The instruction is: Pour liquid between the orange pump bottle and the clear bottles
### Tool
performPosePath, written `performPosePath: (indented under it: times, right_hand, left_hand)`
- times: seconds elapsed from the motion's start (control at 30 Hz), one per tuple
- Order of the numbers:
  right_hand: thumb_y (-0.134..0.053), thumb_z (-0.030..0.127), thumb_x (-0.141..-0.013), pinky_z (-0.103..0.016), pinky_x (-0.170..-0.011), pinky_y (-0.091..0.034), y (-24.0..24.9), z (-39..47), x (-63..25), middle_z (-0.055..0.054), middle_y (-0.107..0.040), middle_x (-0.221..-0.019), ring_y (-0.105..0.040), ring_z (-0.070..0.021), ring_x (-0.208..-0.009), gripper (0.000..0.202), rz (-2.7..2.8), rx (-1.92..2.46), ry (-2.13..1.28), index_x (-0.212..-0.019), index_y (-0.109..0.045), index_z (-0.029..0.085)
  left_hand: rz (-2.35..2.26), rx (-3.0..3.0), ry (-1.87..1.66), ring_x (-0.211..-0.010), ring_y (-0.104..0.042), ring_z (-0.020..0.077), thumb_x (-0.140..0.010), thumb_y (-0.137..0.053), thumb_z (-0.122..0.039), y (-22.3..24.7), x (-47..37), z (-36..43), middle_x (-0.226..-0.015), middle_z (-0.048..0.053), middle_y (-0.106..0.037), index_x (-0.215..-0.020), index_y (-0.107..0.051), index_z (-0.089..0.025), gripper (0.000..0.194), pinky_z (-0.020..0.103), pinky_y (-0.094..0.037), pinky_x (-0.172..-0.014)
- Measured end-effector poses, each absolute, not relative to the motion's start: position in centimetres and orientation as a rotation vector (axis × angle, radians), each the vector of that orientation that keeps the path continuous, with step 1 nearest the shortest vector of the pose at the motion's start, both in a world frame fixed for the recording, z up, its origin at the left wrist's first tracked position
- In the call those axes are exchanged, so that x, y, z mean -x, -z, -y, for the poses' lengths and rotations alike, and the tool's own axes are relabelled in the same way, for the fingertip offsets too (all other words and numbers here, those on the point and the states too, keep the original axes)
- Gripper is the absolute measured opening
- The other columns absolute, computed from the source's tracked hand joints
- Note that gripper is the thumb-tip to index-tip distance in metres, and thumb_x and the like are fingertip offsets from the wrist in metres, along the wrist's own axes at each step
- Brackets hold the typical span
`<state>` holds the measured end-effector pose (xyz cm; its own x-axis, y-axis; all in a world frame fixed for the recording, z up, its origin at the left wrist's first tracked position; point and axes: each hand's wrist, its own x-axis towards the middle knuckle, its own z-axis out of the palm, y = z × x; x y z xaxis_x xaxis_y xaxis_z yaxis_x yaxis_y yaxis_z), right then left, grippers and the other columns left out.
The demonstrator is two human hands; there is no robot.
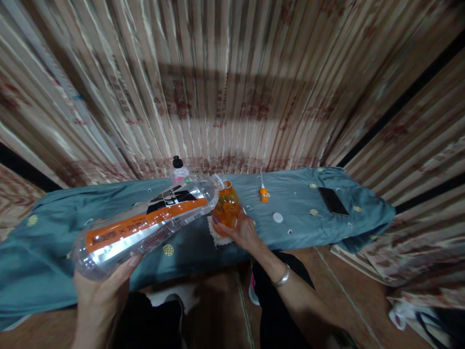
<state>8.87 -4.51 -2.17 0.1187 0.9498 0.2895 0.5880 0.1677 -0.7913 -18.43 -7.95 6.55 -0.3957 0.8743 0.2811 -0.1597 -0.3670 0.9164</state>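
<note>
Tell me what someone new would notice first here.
Probably the large clear bottle, tilted in the left hand with its mouth close to the orange bottle in the right hand. Next, perhaps, the dark flat slab lying towards the right end of the teal cloth.

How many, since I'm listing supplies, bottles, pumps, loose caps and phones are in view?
Bottles: 3 (clear bottle, orange bottle, black-topped bottle)
Orange pump: 1
Loose white cap: 1
Black phone: 1
Total: 6
</note>
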Motion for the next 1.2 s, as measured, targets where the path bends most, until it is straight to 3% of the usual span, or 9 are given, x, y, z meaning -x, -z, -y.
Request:
performPosePath:
  times: [0.2, 0.37, 0.5, 0.63, 0.93, 1.2]
  right_hand:
    - [-0.079, 0.039, -0.078, -0.042, -0.092, -0.061, 1.96, 4.56, -8.85, -0.009, -0.076, -0.117, -0.074, -0.0302, -0.109, 0.071, 1.570, 1.511, -0.528, -0.140, -0.051, 0.021]
    - [-0.078, 0.036, -0.079, -0.042, -0.093, -0.061, 1.75, 4.62, -8.73, -0.008, -0.075, -0.119, -0.074, -0.0293, -0.108, 0.067, 1.582, 1.509, -0.504, -0.139, -0.053, 0.023]
    - [-0.078, 0.037, -0.079, -0.043, -0.095, -0.060, 1.87, 4.59, -8.78, -0.009, -0.074, -0.122, -0.073, -0.0299, -0.111, 0.066, 1.580, 1.503, -0.502, -0.139, -0.053, 0.023]
    - [-0.078, 0.038, -0.079, -0.043, -0.093, -0.060, 2.01, 4.54, -8.84, -0.009, -0.075, -0.119, -0.074, -0.0301, -0.110, 0.070, 1.571, 1.508, -0.523, -0.141, -0.050, 0.022]
    - [-0.079, 0.039, -0.077, -0.045, -0.090, -0.061, 2.02, 4.53, -8.87, -0.010, -0.076, -0.115, -0.075, -0.0318, -0.106, 0.068, 1.575, 1.561, -0.490, -0.138, -0.053, 0.021]
    - [-0.078, 0.039, -0.079, -0.043, -0.092, -0.060, 1.84, 4.57, -8.84, -0.010, -0.075, -0.118, -0.074, -0.0308, -0.109, 0.070, 1.576, 1.523, -0.515, -0.140, -0.050, 0.022]
  left_hand:
    - [-1.124, -1.111, -1.832, -0.091, -0.066, 0.0246, -0.044, -0.094, -0.028, -6.88, 18.22, 7.99, -0.100, 0.003, -0.071, -0.101, -0.072, -0.025, 0.061, 0.049, -0.051, -0.106]
    - [-1.135, -1.130, -1.820, -0.095, -0.066, 0.0231, -0.046, -0.094, -0.027, -6.42, 18.68, 7.78, -0.103, 0.004, -0.071, -0.106, -0.071, -0.025, 0.064, 0.044, -0.050, -0.107]
    - [-1.112, -1.100, -1.846, -0.097, -0.066, 0.0227, -0.043, -0.095, -0.024, -6.07, 18.85, 7.70, -0.105, 0.002, -0.071, -0.117, -0.069, -0.028, 0.079, 0.045, -0.045, -0.112]
    - [-1.111, -1.110, -1.829, -0.094, -0.066, 0.0229, -0.044, -0.095, -0.025, -6.34, 18.56, 7.84, -0.101, 0.003, -0.071, -0.108, -0.071, -0.025, 0.069, 0.047, -0.047, -0.110]
    - [-1.092, -1.156, -1.828, -0.092, -0.068, 0.0210, -0.046, -0.095, -0.026, -6.32, 18.67, 7.71, -0.094, 0.003, -0.072, -0.106, -0.072, -0.022, 0.065, 0.028, -0.058, -0.086]
    - [-1.098, -1.109, -1.840, -0.091, -0.066, 0.0191, -0.044, -0.095, -0.023, -6.47, 18.51, 7.81, -0.097, 0.002, -0.072, -0.108, -0.071, -0.024, 0.068, 0.028, -0.056, -0.088]
